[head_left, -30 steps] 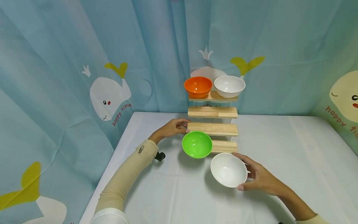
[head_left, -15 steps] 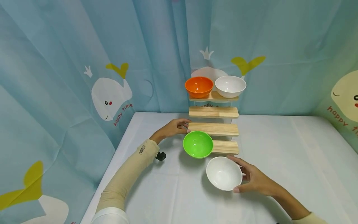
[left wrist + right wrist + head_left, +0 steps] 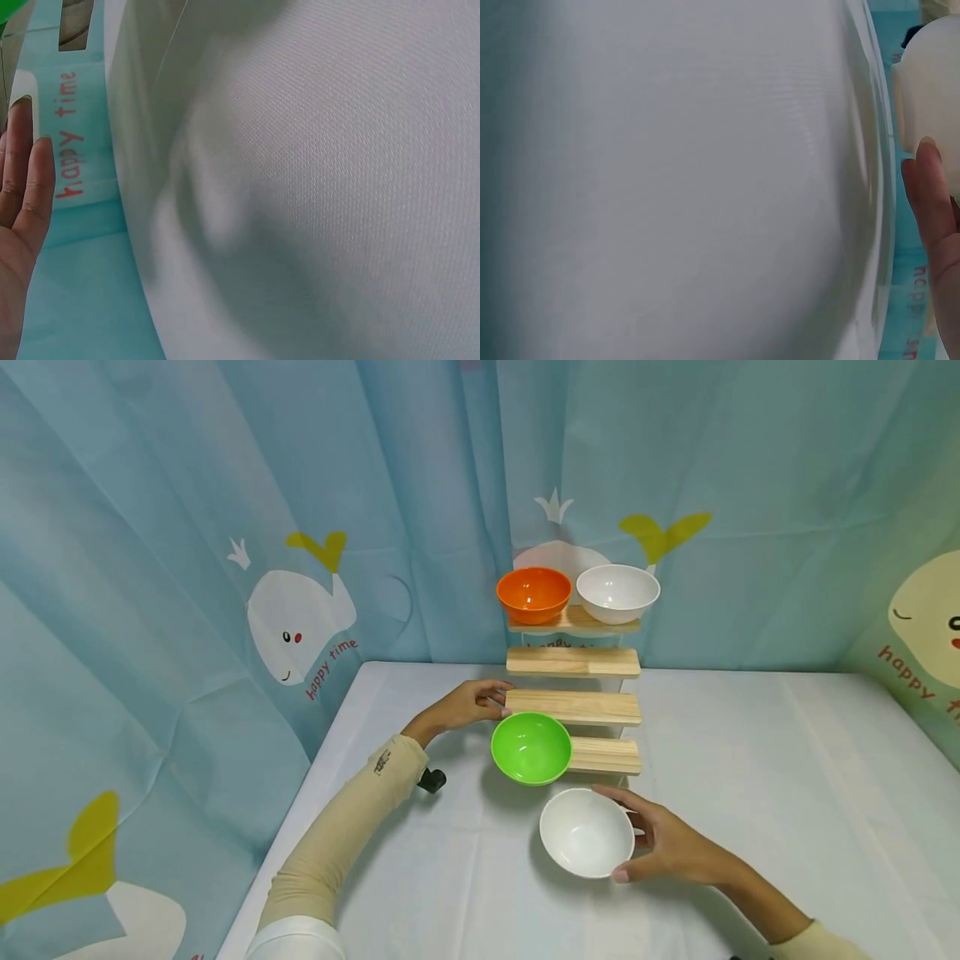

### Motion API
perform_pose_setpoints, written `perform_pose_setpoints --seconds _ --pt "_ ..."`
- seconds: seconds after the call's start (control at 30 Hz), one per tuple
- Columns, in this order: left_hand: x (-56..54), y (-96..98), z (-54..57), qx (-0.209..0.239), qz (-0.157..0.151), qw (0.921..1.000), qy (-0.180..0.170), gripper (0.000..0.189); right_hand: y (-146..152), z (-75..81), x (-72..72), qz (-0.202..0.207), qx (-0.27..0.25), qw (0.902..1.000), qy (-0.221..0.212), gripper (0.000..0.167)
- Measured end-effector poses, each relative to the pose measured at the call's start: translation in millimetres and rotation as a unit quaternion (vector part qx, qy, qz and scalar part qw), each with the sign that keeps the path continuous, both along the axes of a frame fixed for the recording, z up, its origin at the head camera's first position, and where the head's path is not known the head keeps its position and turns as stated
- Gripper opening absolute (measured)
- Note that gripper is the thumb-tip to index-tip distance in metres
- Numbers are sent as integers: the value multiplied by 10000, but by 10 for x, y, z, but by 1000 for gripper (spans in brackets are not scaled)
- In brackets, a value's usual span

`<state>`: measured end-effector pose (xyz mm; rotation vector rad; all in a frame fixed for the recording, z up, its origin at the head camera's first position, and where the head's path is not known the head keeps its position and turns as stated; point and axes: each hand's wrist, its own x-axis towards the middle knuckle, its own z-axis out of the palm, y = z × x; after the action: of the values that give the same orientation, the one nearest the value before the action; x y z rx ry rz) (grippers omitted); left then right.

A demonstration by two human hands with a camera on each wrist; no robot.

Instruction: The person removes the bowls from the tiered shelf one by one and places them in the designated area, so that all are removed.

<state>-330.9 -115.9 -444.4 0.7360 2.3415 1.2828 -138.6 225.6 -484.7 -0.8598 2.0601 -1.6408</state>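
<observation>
Creased curtain (image 3: 435,485) | wooden slats (image 3: 573,707) | right grip (image 3: 667,846): smooth round white bowl (image 3: 587,833)

The right hand (image 3: 667,846) grips a white bowl (image 3: 587,833), left hand (image 3: 467,704) at wooden rack (image 3: 573,662).

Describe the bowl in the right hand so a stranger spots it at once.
Find the wooden rack on the white table. Nearer the camera, the right hand grips a white bowl. Colour sets it apart from the green bowl, the grip from the top-shelf white bowl.
</observation>
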Motion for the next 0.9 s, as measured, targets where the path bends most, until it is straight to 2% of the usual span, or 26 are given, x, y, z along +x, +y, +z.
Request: perform_pose_setpoints --seconds 0.33,0.9 --pt "5 -8 9 10 -3 10000 -62 52 -184 -72 -75 292 94 9992 -258 98" --pt "-7 0 23 -24 -101 9999 2 52 -393 -124 -126 596 -299 9946 -789 100"
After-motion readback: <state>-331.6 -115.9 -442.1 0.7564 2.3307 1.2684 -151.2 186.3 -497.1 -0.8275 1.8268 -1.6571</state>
